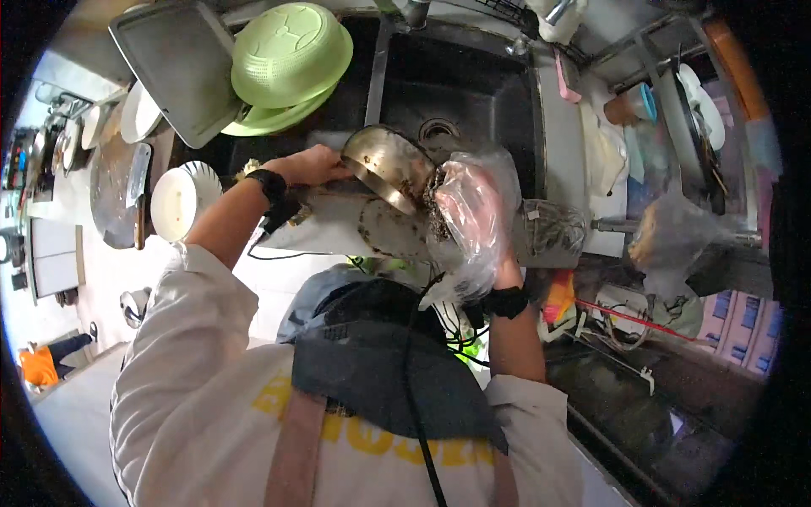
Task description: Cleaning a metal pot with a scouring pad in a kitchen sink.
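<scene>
A stained metal pot (386, 161) is tilted on its side over the front edge of the black sink (466, 104). My left hand (310, 166) grips it from the left, at its handle or rim; the exact hold is partly hidden. Inside a clear plastic bag, my right hand (472, 193) presses a dark metal scouring pad (438, 212) against the pot's right side. Brown residue marks the white counter ledge (317, 231) below the pot.
Left of the sink basin are a green plastic colander (285, 57) and a grey tray (174, 70). Further left lie a white bowl (174, 204) and a cleaver (138, 184) on a round cutting board (108, 203). A person in orange (39, 366) is far off at lower left.
</scene>
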`<state>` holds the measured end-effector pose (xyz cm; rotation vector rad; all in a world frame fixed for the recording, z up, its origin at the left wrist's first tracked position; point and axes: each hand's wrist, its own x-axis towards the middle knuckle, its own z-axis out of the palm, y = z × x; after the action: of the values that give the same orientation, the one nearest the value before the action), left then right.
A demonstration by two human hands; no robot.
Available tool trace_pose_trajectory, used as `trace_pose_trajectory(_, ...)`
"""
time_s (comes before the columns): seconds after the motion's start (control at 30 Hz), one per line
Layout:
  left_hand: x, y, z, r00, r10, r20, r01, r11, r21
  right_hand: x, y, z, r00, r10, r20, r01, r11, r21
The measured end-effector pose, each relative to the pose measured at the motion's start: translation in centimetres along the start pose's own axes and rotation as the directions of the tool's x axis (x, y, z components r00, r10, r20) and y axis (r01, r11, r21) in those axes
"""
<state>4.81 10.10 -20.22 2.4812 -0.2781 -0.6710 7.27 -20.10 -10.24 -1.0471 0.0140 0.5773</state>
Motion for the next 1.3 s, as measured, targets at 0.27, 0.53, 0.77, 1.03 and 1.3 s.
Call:
trace_pose_trajectory(0.27, -2.2, 3.7, -2.4, 0.996, -0.084, -0.001, 0.083, 0.983, -0.166, 0.4, -1.9, 2.1, 0.998, 0.009, 0.055, -0.011, 0.999, 0.048)
trace_pose_trajectory(0.53, -0.7, 2.5, -2.1, 0.995, -0.018, 0.098, 0.024, 0.998, -0.062, -0.9, -3.9, 3.4, 0.821, -0.354, 0.449, 0.472, -0.024, -0.881)
trace_pose_trajectory(0.77, 0.5, 1.6, -0.5, 0.997, 0.052, 0.065, -0.037, 0.975, -0.218, 0.4, 2.1, 8.4, 0.877, -0.207, 0.434, 0.396, -0.199, -0.896)
trace_pose_trajectory(1.03, 0.8, -0.6, 0.9, 0.995, 0.096, -0.008, -0.094, 0.953, -0.290, -1.0, 0.6, 5.0, 0.772, -0.542, 0.332, 0.249, -0.223, -0.942)
trace_pose_trajectory(1.3, 0.5, -0.4, 0.8, 0.993, 0.113, -0.044, -0.121, 0.956, -0.266, 3.1, 1.8, 11.9, 0.809, -0.211, 0.549, 0.152, -0.827, -0.542)
